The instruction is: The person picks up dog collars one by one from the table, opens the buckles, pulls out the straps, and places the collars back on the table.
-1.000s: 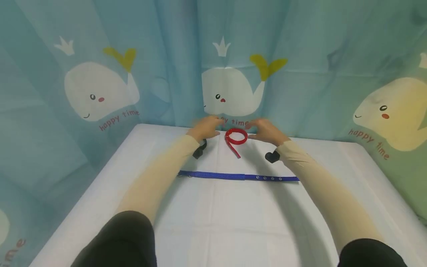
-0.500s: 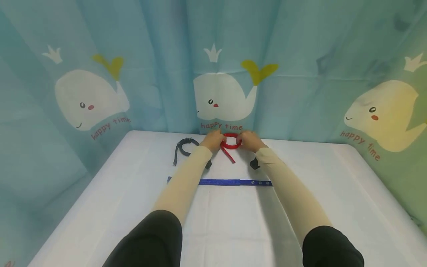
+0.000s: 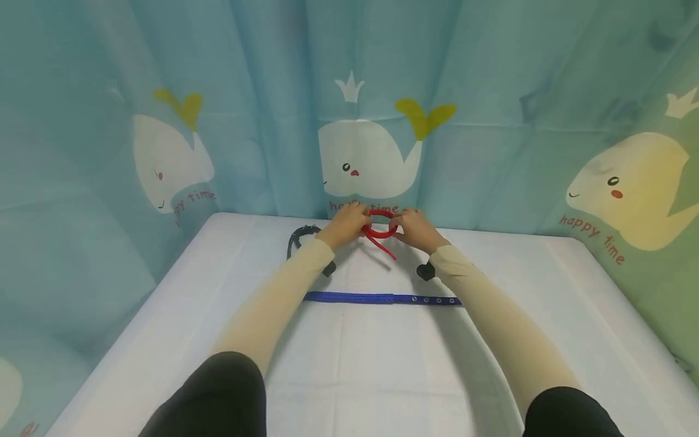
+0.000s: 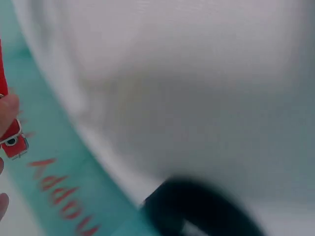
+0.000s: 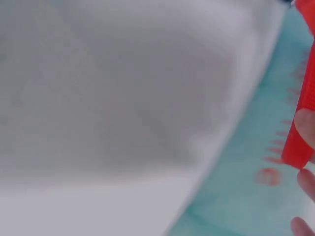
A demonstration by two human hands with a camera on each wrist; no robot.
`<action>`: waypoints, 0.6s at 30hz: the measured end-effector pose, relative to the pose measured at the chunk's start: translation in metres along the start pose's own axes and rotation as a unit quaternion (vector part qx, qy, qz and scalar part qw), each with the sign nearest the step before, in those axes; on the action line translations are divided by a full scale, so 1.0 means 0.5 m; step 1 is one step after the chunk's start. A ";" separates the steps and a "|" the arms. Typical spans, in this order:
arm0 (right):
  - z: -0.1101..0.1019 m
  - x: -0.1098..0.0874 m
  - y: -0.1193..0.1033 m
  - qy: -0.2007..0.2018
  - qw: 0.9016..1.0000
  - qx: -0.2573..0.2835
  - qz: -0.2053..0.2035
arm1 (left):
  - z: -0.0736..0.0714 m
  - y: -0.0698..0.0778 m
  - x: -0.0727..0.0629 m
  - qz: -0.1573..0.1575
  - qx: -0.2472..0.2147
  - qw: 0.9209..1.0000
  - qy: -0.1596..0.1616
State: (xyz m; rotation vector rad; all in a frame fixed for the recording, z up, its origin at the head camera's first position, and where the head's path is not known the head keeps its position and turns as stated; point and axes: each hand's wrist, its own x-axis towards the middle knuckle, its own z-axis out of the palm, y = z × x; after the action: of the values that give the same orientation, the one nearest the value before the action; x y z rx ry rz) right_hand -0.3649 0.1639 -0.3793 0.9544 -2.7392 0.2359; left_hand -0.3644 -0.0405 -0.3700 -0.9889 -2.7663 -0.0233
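A red collar [image 3: 382,234], buckled into a ring with a loose tail, is lifted off the table at the far middle. On its left side my left hand [image 3: 347,224] pinches it. My right hand [image 3: 416,229] grips the opposite side between thumb and fingers. The left wrist view catches the collar's metal buckle and an eyelet [image 4: 11,141] beside a fingertip. Along the edge of the right wrist view, a thumb [image 5: 306,127] presses on the red strap [image 5: 297,147]. A blue collar [image 3: 360,298] lies stretched out nearer on the table.
A dark grey collar [image 3: 301,230], also looped, lies left of my left hand, partly behind the forearm. The white-covered table [image 3: 355,364] ends against a blue-green whale-print curtain [image 3: 273,152] just beyond my hands.
Both hands came in from either side of the red collar and took hold of it. The collar has since risen from the table, its tail swinging rightward and its shadow now apart.
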 end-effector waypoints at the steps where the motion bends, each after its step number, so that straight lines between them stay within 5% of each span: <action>1: -0.013 -0.007 -0.005 0.018 1.000 -0.006 -0.017 | -0.013 0.000 -0.008 0.020 0.005 1.000 0.012; 9: -0.112 -0.088 -0.075 0.105 0.985 -0.053 -0.128 | -0.122 0.047 -0.098 0.151 0.090 0.982 0.069; 18: -0.164 -0.196 -0.197 0.080 0.985 0.013 -0.150 | -0.159 0.138 -0.215 0.205 0.114 0.962 0.139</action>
State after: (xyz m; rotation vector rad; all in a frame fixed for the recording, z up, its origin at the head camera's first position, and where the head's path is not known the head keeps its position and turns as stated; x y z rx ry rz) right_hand -0.2149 0.1639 -0.3196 1.2778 -2.4157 0.2800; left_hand -0.2251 -0.0607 -0.3168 -1.3544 -2.2109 0.1976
